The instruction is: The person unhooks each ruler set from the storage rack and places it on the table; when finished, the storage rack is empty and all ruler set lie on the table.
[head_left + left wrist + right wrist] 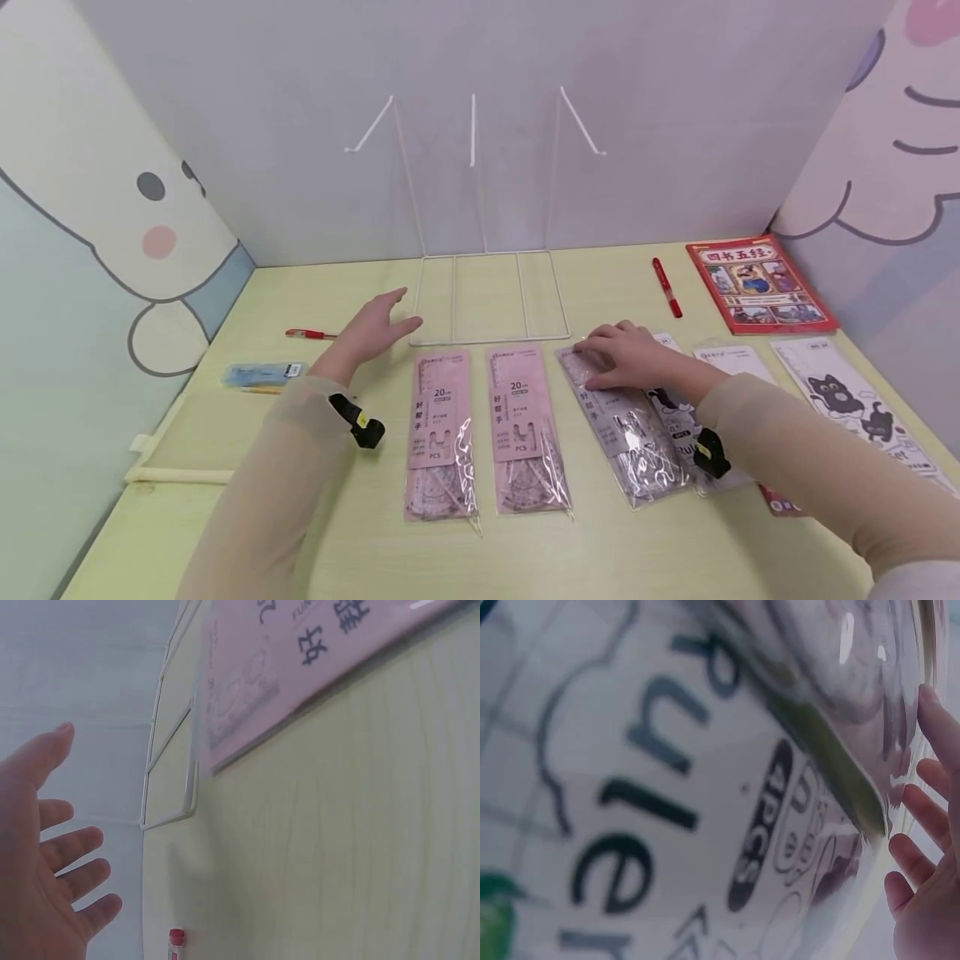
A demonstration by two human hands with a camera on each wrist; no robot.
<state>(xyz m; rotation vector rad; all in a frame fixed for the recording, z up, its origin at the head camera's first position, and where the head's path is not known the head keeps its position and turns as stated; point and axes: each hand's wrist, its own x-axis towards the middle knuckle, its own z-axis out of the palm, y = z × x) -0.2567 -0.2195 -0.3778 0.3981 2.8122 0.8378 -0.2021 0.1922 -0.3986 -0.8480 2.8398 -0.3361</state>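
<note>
My right hand (630, 357) rests at the upper end of a greyish-purple ruler set packet (626, 442) in the head view, thumb and fingers apart. In the right wrist view, its fingertips are right at the edge of the shiny plastic. Partly beneath that packet lies a white ruler packet (652, 787) with dark lettering. My left hand (372, 333) hovers with spread fingers by the left side of a white wire rack (491, 342), holding nothing. Two pink ruler set packets, one on the left (438, 417) and one on the right (517, 400), lie side by side before the rack.
The rack's thin prongs (472, 129) rise at the back wall. On the right lie a red book (761, 283), a red pen (666, 287) and white cat-print packets (843, 396). At left are another red pen (309, 333), a blue packet (262, 374) and a yellow pencil (262, 390).
</note>
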